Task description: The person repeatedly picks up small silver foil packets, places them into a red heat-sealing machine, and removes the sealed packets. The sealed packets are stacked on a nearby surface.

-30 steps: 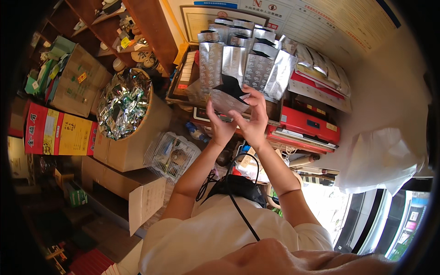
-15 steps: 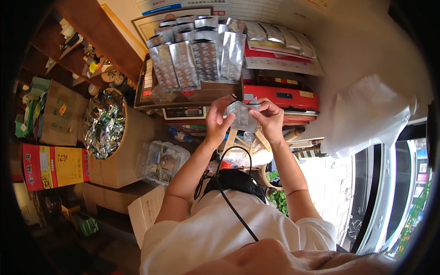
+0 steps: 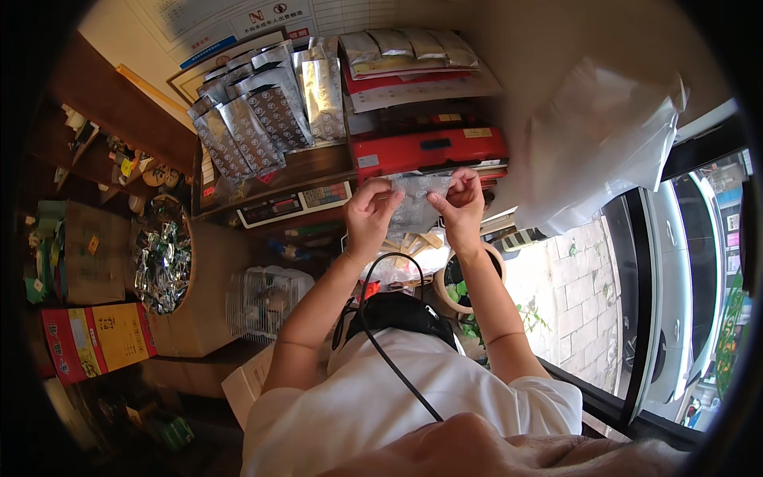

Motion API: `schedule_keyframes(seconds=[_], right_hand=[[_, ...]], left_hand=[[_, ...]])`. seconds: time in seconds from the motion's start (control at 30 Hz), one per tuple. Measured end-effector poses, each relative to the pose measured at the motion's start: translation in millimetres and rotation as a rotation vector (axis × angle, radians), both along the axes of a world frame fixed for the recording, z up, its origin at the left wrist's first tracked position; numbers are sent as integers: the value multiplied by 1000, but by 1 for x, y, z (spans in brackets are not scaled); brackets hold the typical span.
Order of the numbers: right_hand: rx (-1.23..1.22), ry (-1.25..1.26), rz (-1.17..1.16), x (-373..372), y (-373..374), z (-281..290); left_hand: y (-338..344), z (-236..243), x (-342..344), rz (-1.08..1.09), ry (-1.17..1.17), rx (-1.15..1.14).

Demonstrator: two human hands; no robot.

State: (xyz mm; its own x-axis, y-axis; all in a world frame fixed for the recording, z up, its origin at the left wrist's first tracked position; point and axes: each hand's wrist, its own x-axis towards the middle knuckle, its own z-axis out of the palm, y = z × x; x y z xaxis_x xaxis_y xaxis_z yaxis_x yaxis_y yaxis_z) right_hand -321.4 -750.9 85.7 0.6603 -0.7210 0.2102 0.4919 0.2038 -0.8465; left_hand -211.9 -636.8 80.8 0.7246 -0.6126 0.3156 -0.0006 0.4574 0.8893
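Note:
A silver, pattern-printed foil pouch (image 3: 411, 208) is stretched flat between my hands in front of me. My left hand (image 3: 372, 219) grips its left top corner between thumb and fingers, and my right hand (image 3: 462, 205) pinches the right side near the top edge. Above and to the left, several upright foil pouches (image 3: 268, 111), some patterned, stand packed in a wooden tray (image 3: 298, 175). Just beyond my hands lies a red case (image 3: 427, 145) with a dark panel.
An electronic scale (image 3: 294, 203) sits below the tray. At left are a barrel of crumpled foil (image 3: 164, 261), a red-and-yellow box (image 3: 95, 342) and a wire cage (image 3: 266, 298). At right hangs a plastic bag (image 3: 604, 143) near a glass doorway.
The pouch, earlier gaping open, is now flattened, with my fingers along its top edge. The view has swung right, so the surroundings sit farther left and more of the doorway shows.

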Motion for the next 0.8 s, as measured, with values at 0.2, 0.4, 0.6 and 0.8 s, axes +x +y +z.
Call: schedule_keyframes(seconds=[0.2,0.4,0.6,0.8], right_hand=[[-388,211,135,-33,-5,-25],[-137,473,73,-44,-13,-76],[73,673,107,-26,-53,-159],[119,816,53,10,-71,-207]], left_hand=[[-3,-16,-19,-147,-165,24],[-14,-97,-14,-400,121,164],[-22,-205,-34,-698,396,302],[-40,-248,-48,-480,470,395]])
